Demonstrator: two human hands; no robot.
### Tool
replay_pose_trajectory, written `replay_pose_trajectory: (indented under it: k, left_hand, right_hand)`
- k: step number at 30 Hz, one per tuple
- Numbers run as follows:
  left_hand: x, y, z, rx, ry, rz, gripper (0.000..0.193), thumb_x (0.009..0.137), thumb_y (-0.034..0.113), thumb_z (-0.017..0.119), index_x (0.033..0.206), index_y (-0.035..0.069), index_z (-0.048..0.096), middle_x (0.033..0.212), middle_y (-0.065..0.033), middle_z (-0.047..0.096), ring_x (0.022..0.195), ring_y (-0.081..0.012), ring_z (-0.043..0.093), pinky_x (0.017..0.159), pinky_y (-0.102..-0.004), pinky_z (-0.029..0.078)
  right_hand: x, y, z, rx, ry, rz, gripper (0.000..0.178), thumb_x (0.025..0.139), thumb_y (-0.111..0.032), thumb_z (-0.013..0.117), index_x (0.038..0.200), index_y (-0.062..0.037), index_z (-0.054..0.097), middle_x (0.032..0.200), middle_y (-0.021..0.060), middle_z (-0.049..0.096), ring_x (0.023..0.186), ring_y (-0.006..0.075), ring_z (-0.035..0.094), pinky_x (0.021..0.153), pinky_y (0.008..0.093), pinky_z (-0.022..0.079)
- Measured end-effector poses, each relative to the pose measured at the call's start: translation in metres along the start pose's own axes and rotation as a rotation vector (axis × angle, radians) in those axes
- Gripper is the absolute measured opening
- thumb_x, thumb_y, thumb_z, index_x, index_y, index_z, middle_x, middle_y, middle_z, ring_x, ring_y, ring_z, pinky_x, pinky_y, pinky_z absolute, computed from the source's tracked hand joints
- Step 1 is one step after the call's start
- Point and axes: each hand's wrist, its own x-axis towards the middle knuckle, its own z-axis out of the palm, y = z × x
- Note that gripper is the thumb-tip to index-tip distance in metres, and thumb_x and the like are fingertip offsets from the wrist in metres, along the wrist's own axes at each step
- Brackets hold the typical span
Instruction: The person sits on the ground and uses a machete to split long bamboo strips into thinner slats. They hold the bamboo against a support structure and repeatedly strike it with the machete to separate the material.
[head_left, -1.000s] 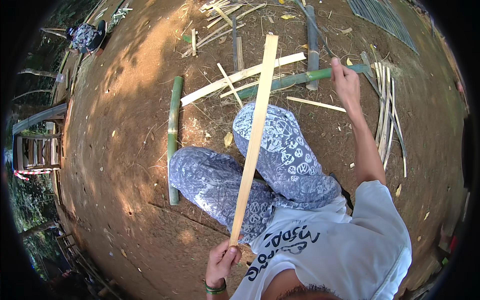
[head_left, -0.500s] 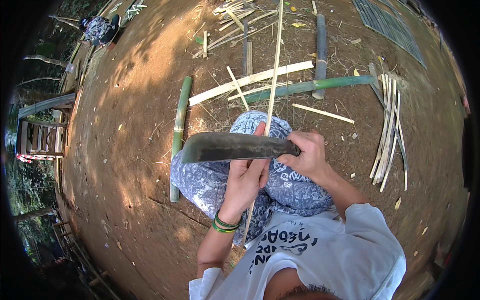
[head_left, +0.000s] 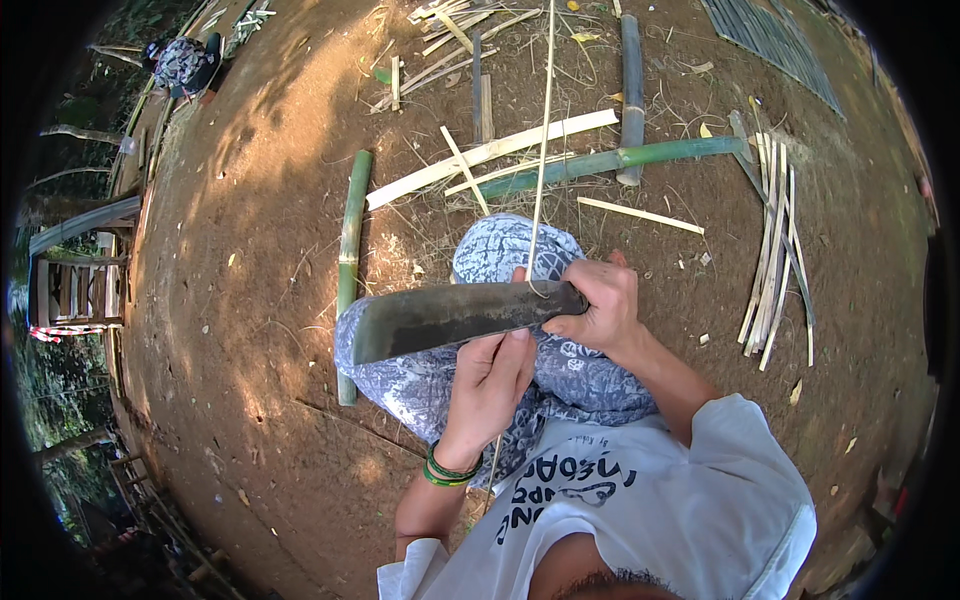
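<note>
My right hand [head_left: 600, 305] is wrapped round the handle of a machete [head_left: 450, 318], whose broad dark blade points left across my lap. Beneath the blade, my left hand [head_left: 490, 385] grips a long thin bamboo strip [head_left: 545, 130], its fingers partly hidden by the metal. The strip runs from the far edge, under or against the blade near the handle, and down past my left wrist. A thin curl of shaving [head_left: 540, 289] shows at the blade's edge there. Both hands are above my patterned trousers [head_left: 600, 385].
A green bamboo pole [head_left: 352, 230] lies left of my knee. Ahead, another green pole [head_left: 690, 149] crosses a dark bamboo piece [head_left: 632, 90], beside a wide split slat [head_left: 490, 155]. Several cut strips [head_left: 772, 250] lie at right. A person [head_left: 185, 65] sits far left.
The machete has moved slightly toward me, and its tip has dropped lower. A shaving curl now shows near the handle. My left hand still grips the strip.
</note>
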Motion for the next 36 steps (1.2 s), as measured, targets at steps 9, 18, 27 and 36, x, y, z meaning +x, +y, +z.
replay_pose_trajectory:
  k: [9, 18, 27, 36]
  left_hand:
    - [-0.048, -0.008, -0.017, 0.128, -0.004, -0.037, 0.05, 0.108, 0.008, 0.038, 0.157, 0.004, 0.028, 0.065, 0.006, 0.036, 0.051, -0.0027, 0.031, 0.046, -0.0193, 0.029]
    - [-0.138, -0.036, -0.037, -0.035, 0.002, -0.119, 0.051, 0.107, 0.006, 0.042, 0.156, 0.004, 0.03, 0.067, 0.0055, 0.037, 0.055, -0.0036, 0.033, 0.051, -0.0198, 0.03]
    - [-0.063, -0.024, -0.035, -0.354, -0.019, -0.185, 0.047, 0.11, 0.021, 0.037, 0.156, 0.015, 0.031, 0.071, 0.0022, 0.036, 0.049, -0.0047, 0.029, 0.045, -0.0188, 0.027]
    - [0.014, -0.006, -0.012, -0.419, -0.073, -0.299, 0.046, 0.11, 0.026, 0.037, 0.156, 0.023, 0.031, 0.069, 0.0033, 0.033, 0.048, -0.0047, 0.029, 0.043, -0.019, 0.025]
  right_hand:
    - [0.002, 0.001, 0.0, -0.009, 0.02, 0.006, 0.074, 0.074, -0.079, 0.065, 0.06, -0.0069, 0.054, 0.053, 0.0066, 0.051, 0.047, 0.025, 0.056, 0.045, 0.0378, 0.037]
    - [0.014, 0.025, -0.012, 0.069, 0.012, 0.302, 0.069, 0.087, -0.066, 0.062, 0.069, 0.0003, 0.061, 0.053, 0.0125, 0.05, 0.045, 0.0288, 0.052, 0.046, 0.0399, 0.039]
    - [0.022, 0.012, -0.024, 0.074, -0.065, 0.23, 0.07, 0.085, -0.07, 0.061, 0.069, -0.002, 0.064, 0.051, 0.0122, 0.05, 0.045, 0.0294, 0.055, 0.045, 0.0385, 0.038]
    - [0.007, -0.005, -0.021, -0.193, -0.193, -0.003, 0.065, 0.073, -0.068, 0.073, 0.06, -0.0074, 0.056, 0.053, 0.0077, 0.055, 0.048, 0.0258, 0.059, 0.045, 0.0397, 0.037]
